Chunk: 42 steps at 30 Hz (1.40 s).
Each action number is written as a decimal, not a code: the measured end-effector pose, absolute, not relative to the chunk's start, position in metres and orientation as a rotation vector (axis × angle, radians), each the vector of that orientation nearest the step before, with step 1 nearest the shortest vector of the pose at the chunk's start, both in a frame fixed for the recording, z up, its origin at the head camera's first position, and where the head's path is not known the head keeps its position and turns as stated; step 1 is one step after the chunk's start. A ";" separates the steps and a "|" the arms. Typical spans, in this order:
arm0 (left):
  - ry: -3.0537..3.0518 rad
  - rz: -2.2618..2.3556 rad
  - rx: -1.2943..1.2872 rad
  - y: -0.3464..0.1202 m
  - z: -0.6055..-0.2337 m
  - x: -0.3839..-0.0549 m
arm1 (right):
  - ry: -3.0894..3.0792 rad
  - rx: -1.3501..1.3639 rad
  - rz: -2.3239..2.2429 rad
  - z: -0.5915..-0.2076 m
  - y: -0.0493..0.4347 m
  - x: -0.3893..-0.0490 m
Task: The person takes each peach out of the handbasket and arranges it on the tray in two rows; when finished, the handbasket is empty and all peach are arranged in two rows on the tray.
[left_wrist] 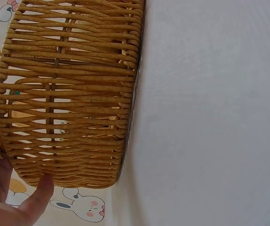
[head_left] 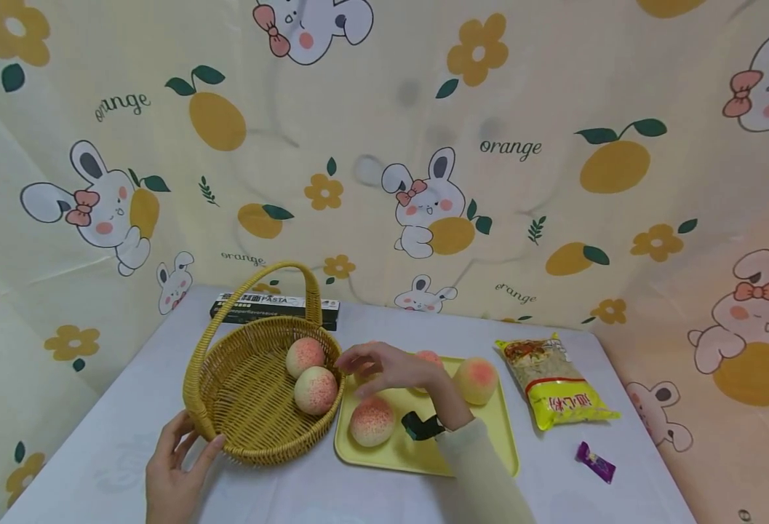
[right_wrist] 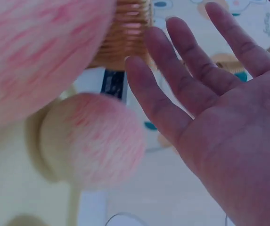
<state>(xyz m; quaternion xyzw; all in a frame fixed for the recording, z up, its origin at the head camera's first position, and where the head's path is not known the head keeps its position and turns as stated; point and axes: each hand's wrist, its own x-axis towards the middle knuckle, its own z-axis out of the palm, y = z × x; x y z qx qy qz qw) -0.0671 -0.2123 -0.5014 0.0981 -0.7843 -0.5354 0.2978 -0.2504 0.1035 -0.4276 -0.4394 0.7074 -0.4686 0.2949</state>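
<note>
Left hand (head_left: 177,466) pinches basket (head_left: 273,455) at seven o'clock; right hand (head_left: 397,366), fingers spread: we should cup peach (head_left: 372,422) softly.

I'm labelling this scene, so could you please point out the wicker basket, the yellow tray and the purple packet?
Wicker basket (head_left: 253,399), head view: bare woven floor.
Yellow tray (head_left: 405,454), head view: bare surface near its front rim.
Purple packet (head_left: 596,463), head view: middle of its wrapper.
</note>
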 end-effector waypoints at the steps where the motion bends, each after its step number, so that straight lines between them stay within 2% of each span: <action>1: -2.084 -1.422 0.259 -0.212 -0.501 -0.067 | 1.885 -1.187 -1.231 -0.426 0.099 -0.252; 10: -2.077 -1.423 0.211 -0.214 -0.502 -0.066 | 1.945 -1.253 -1.053 -0.412 0.065 -0.253; 28: -2.084 -1.458 0.231 -0.216 -0.505 -0.067 | 1.877 -1.371 -0.903 -0.419 0.028 -0.258; 42: -2.068 -1.469 0.226 -0.214 -0.502 -0.065 | 1.746 -1.281 -0.616 -0.413 -0.001 -0.265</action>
